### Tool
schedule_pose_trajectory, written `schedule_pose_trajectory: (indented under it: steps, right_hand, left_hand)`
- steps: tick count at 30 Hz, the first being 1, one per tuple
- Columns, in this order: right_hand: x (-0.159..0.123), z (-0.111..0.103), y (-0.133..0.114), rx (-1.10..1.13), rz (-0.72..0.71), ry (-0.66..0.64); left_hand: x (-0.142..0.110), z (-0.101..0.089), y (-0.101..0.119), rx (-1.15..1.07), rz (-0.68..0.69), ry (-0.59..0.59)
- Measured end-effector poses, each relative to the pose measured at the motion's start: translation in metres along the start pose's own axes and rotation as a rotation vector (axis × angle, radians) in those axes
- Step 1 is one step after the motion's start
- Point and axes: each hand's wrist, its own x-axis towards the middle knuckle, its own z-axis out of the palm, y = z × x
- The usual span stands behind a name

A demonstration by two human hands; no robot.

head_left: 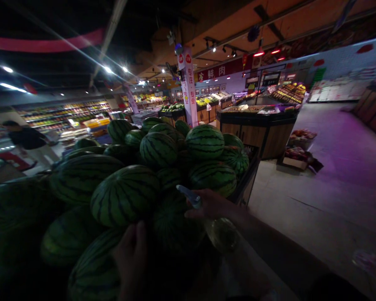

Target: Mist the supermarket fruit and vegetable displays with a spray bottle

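My right hand (211, 204) is wrapped around what looks like a spray bottle. Its pale nozzle (189, 196) points up and to the left over the melons, and a clear, yellowish body (224, 235) shows below the hand. My left hand (132, 251) is low and dim, its fingers curled together, with nothing visible in them. It is beside a striped watermelon (95, 267) and just below a larger watermelon (125, 195). A darker watermelon (178, 221) lies between my hands. Deep shadow hides much of the lower pile.
More watermelons (205, 142) are heaped on a dark-edged stand (249, 175). Beyond it are a wooden produce counter (250, 133), a white pillar (188, 88) and floor boxes (296, 161). A person (29, 140) stands at the left, near stocked shelves (65, 113). Tiled floor (285, 217) runs along the right.
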Motion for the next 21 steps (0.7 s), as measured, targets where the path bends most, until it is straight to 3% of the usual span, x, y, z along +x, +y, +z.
schedule_pose_trajectory:
  steps: [3, 6, 11, 14, 16, 21]
  right_hand:
    - [0.025, 0.001, -0.011, 0.097, 0.024, -0.027]
    - [0.042, -0.024, 0.006, 0.052, 0.069, 0.1]
    - [0.032, -0.104, 0.065, -0.027, 0.283, 0.469]
    - [0.009, -0.124, 0.084, -0.073, 0.342, 0.534]
    - [-0.007, -0.111, 0.083, -0.123, 0.27, 0.437]
    - [-0.036, -0.025, 0.062, -0.007, -0.063, -0.126]
  left_hand:
    - [0.007, 0.047, 0.032, -0.054, 0.05, -0.186]
    - [0.017, 0.083, 0.057, 0.183, 0.128, -0.307]
    - [0.021, 0.094, 0.058, 0.377, 0.139, -0.337]
    - [0.02, 0.092, 0.053, 0.4, 0.129, -0.344]
    - [0.019, 0.092, 0.053, 0.418, 0.119, -0.338]
    - [0.019, 0.096, 0.051, 0.436, 0.129, -0.301]
